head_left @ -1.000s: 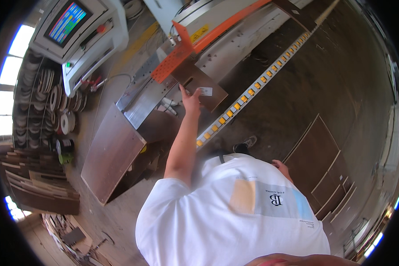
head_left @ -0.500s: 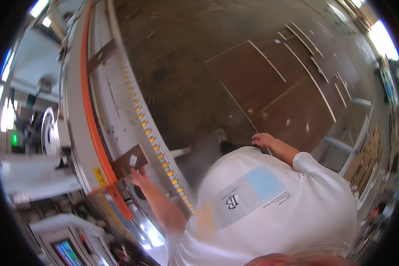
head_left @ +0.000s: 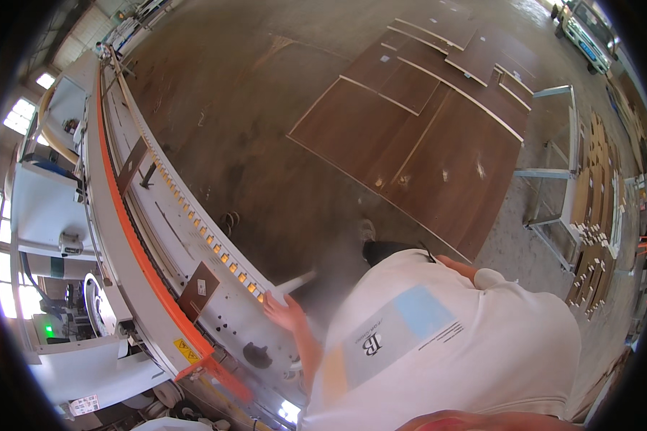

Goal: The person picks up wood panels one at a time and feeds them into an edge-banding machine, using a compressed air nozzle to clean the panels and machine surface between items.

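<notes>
My left hand [head_left: 285, 313] is at the roller-lined edge of the long machine bed [head_left: 248, 316]. Its fingers are extended and apart, and nothing is in them. Beyond it, a small dark brown panel [head_left: 193, 300] with a white label lies against the orange guide strip [head_left: 145, 257], out of my hand's touch. Farther up the bed lies another brown panel [head_left: 131, 168]. On my right side only the forearm [head_left: 459, 267] shows beside my white shirt. The right hand's fingers are hidden behind the shirt at my waist.
Large brown boards [head_left: 410, 154] lie on the floor ahead to the right, with narrower pieces on top. A metal frame stand [head_left: 546, 173] and stacked boards [head_left: 595, 194] stand at far right. A vehicle [head_left: 586, 37] is at the upper right. Machine housings line the left.
My left hand has let go of the labelled panel and moved right to the bed's roller edge. My right hand has slipped behind the shirt. The view has shifted, showing more of the hall.
</notes>
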`<state>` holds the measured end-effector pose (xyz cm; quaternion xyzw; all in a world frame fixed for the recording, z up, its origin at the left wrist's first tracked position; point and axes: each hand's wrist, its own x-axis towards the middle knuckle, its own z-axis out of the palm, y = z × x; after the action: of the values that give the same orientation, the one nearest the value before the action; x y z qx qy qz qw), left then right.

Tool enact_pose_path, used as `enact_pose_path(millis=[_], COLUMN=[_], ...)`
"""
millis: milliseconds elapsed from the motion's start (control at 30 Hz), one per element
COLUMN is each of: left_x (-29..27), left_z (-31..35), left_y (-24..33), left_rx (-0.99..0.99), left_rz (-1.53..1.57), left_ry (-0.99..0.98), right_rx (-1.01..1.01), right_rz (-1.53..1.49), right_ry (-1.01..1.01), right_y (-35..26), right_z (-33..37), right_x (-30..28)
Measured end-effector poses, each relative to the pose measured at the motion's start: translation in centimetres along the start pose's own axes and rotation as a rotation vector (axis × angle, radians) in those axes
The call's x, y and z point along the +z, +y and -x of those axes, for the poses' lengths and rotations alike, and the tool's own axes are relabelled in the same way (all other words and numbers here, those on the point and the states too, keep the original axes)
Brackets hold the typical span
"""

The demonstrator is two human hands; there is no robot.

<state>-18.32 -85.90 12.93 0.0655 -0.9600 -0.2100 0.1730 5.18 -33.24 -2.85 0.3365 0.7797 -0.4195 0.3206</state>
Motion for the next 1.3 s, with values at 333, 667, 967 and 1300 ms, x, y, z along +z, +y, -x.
enact_pose_path(millis=[333,667,967,1300], left_x=[-0.5,14.4,16.8,31.9], left_z=[0.0,0.9,-6.5,-13.3], left_y=[0.3,-0.2,19.2,27.4], left_rx=[-0.057,-0.177,0.168,0.362], left_rz=[-0.056,0.263,0.009,-0.035], left_ry=[-0.115,-0.803,-1.195,-1.664], right_rx=[-0.065,-0.048,-0.126,0.393], right_rz=[-0.024,-0.043,-0.272,-0.509], right_ry=[0.058,0.094,0.112,0.285], right_y=[-5.7,-6.5,-9.8,-7.6], right_z=[-7.9,-15.5,-15.8,-15.5], right_x=[-0.9,-3.6,-11.7,-18.8])
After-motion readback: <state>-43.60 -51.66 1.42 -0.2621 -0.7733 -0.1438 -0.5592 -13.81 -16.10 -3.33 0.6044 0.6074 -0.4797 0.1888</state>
